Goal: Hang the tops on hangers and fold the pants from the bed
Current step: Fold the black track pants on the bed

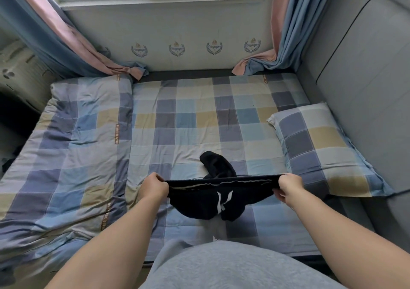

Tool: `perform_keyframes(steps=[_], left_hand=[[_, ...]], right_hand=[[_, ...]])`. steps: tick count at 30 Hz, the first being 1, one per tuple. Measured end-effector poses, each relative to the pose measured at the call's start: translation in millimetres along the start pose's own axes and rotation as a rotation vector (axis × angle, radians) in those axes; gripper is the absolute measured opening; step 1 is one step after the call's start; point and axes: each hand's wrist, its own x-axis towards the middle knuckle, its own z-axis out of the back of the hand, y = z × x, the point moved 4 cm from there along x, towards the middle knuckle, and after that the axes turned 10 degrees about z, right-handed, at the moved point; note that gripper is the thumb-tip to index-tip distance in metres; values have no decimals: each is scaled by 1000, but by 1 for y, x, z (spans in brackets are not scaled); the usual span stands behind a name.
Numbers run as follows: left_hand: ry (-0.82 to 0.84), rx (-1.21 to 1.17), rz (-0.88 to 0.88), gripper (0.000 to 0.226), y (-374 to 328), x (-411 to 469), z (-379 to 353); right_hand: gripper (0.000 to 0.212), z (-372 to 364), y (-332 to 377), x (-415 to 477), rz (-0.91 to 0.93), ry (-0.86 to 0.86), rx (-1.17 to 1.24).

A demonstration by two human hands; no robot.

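Observation:
A pair of black pants (pixel 213 196) with a white drawstring hangs stretched between my two hands above the near part of the bed (pixel 199 120). My left hand (pixel 155 186) grips one end of the waistband and my right hand (pixel 288 186) grips the other end. The waistband is pulled taut and level. One leg of the pants trails away from me and lies on the checked sheet. No tops or hangers are in view.
A folded checked quilt (pixel 73 155) covers the left side of the bed. A checked pillow (pixel 319 149) lies at the right, against a grey padded headboard (pixel 366 89). Curtains (pixel 66 44) hang at both far corners below the window.

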Motion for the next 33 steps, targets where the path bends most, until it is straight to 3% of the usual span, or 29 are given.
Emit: perform_keyframes(steps=[2, 5, 7, 12, 16, 18, 19, 21, 23, 24, 27, 31, 33], left_hand=[[72, -261, 157, 13, 3, 1, -7], [312, -678, 478, 18, 11, -4, -15], [474, -758, 565, 15, 15, -6, -15], [779, -670, 491, 22, 19, -14, -13], [829, -807, 305, 26, 6, -12, -15], [680, -731, 120, 37, -2, -8, -15], [517, -604, 17, 39, -6, -6, -12], [210, -373, -146, 33, -17, -7, -2], [36, -297, -259, 21, -31, -9, 9], [-36, -287, -296, 15, -39, -7, 17], [-198, -231, -358, 18, -71, 2, 50], [-432, -263, -434, 25, -126, 4, 120], [-434, -398, -482, 25, -155, 2, 157]], right_hand=[[23, -2, -4, 0, -193, 5, 296], [18, 0, -3, 4, -289, 97, 304], [14, 2, -5, 3, -367, 225, 263], [12, 12, 7, 4, -357, 411, 312], [53, 20, 26, 6, -237, 569, 385], [51, 18, 35, 4, -129, 629, 334], [48, 15, 41, 3, -55, 621, 277], [39, 11, 59, 2, 140, 530, 133], [19, 8, 85, -3, 370, 416, -45], [8, 8, 102, -6, 500, 352, -162], [10, 14, 156, -12, 850, 154, -450], [22, 22, 235, -23, 1132, -34, -583], [26, 28, 278, -33, 1202, -61, -584]])
